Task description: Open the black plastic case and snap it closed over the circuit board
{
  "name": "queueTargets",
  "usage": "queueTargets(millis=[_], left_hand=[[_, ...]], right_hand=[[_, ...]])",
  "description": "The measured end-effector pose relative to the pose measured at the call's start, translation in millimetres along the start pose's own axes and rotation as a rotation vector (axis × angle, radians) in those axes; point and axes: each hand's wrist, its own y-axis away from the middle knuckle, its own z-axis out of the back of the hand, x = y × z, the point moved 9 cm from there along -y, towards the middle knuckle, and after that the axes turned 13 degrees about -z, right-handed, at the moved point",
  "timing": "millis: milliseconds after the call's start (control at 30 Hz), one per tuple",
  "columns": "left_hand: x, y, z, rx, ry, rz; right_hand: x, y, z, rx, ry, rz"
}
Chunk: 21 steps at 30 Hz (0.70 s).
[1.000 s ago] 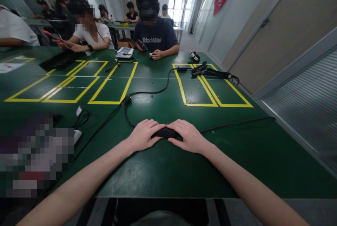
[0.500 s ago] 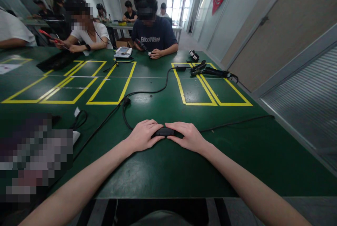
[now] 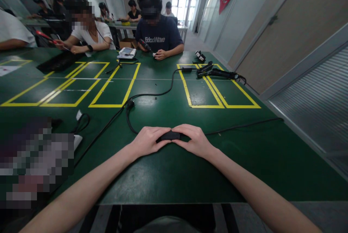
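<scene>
A small black box-shaped device (image 3: pixel 170 136) lies on the green table (image 3: pixel 174 175), close to the front edge. My left hand (image 3: pixel 152 140) grips its left end between thumb and fingers. On its right end my right hand (image 3: pixel 191 138) has the same kind of grip, and the fingertips of both hands meet over the device. One black cord (image 3: pixel 128 120) runs from behind my left hand to a plug (image 3: pixel 131 104). Another cord (image 3: pixel 244 125) leads off to the right from behind my right hand.
Yellow tape rectangles (image 3: pixel 208 107) mark the table. Black cabled items (image 3: pixel 217 73) lie at the back right, a white device (image 3: pixel 127 53) at the back centre. A blurred pile (image 3: pixel 38 160) sits at left. A person in dark blue (image 3: pixel 160 33) and others sit across.
The fingers of my left hand have straightened and closed in, so both hands' fingertips now touch over the device. Across the table, a person's red item has shifted slightly left.
</scene>
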Motion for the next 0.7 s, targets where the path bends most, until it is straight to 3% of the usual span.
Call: queueTargets(millis=[233,367,500,633,700], left_hand=[[-2.5,-2.7,5.9,-0.058,0.044,0.003],[9.5,-5.7,3.5,-0.004,0.128,0.210],[17.5,-6.3,-4.6,0.081,0.222,0.371],[21.8,-2.3,-3.1,-0.036,0.381,0.435],[22.1,-0.6,1.8,-0.095,0.344,0.411]], right_hand=[[7.7,-0.5,3.2,-0.018,0.095,0.080],[19.1,6.2,0.7,0.006,0.170,0.215],[19.5,8.6,2.5,-0.001,0.253,0.241],[10.3,4.1,4.4,-0.007,0.319,0.177],[4.8,1.2,4.6,-0.004,0.329,0.127]])
